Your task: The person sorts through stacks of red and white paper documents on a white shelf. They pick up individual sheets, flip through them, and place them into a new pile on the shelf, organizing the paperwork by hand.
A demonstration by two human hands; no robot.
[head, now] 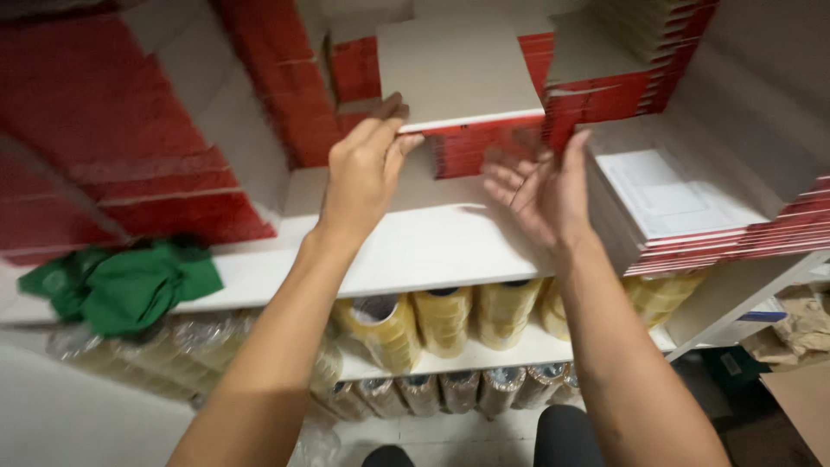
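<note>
My left hand (363,169) pinches the near left corner of a flat grey-and-red cardboard sheet (458,69), the top one of a stack on a white shelf (415,251). My right hand (540,190) is open just under and right of the sheet's near edge, palm turned inward, fingers spread, holding nothing. Both forearms reach up from the bottom of the view.
More stacks of red-edged flat cardboard (692,207) lie at right and lean at left (130,147). A green cloth (121,285) sits on the shelf's left end. Rolls of yellowish packing tape (441,320) fill the two lower shelves. A brown box (804,398) stands at bottom right.
</note>
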